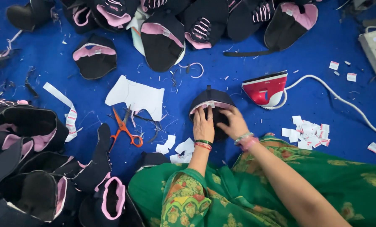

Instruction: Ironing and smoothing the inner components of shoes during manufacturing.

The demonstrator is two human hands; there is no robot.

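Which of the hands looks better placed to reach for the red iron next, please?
Probably the right hand: it rests on the dark shoe upper on the side nearer the red iron, while the left hand lies further from the iron.

blue mat [322, 50], shoe uppers [162, 40], scissors [127, 128], iron [265, 89]

Left hand: the left hand [203, 125] lies flat on the dark shoe upper [211, 104], fingers at its pink lining.
Right hand: the right hand [234, 122] presses the same piece, just beside the left.
Close by: red iron [266, 88] to the right, orange scissors [125, 128] to the left.
Floor: blue mat [322, 101], strewn with white paper scraps [308, 131].
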